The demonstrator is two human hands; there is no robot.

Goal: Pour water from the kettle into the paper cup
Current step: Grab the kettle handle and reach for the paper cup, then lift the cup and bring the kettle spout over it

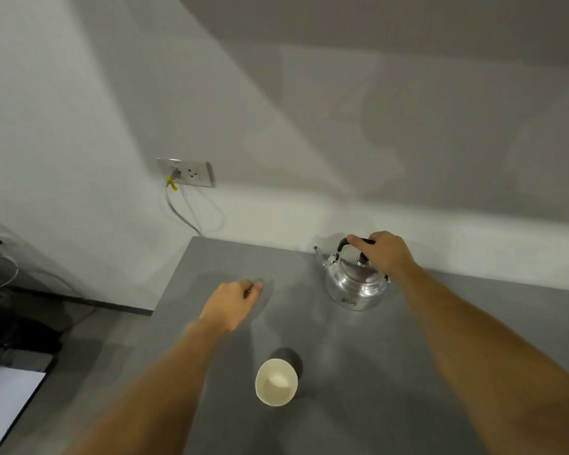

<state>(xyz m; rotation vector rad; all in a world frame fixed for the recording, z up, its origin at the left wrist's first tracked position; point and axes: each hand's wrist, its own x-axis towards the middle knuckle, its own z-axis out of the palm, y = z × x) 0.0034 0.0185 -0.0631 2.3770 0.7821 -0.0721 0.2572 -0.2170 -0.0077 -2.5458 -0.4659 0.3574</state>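
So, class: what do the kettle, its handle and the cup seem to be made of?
Kettle: polished metal, probably aluminium or steel, judging by its bright mirror-like glints.
Handle: matte black, likely plastic, held by the right hand.
Cup: paper by its look, with a thin rim, cream inside and dark outside.

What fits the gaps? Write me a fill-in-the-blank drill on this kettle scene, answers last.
1. The right hand grips the kettle by its black ____.
2. The paper cup stands ____ the camera than the kettle.
3. The kettle's spout points toward the person's ____.
4. The left hand holds ____.

Answers: handle; nearer; left; nothing
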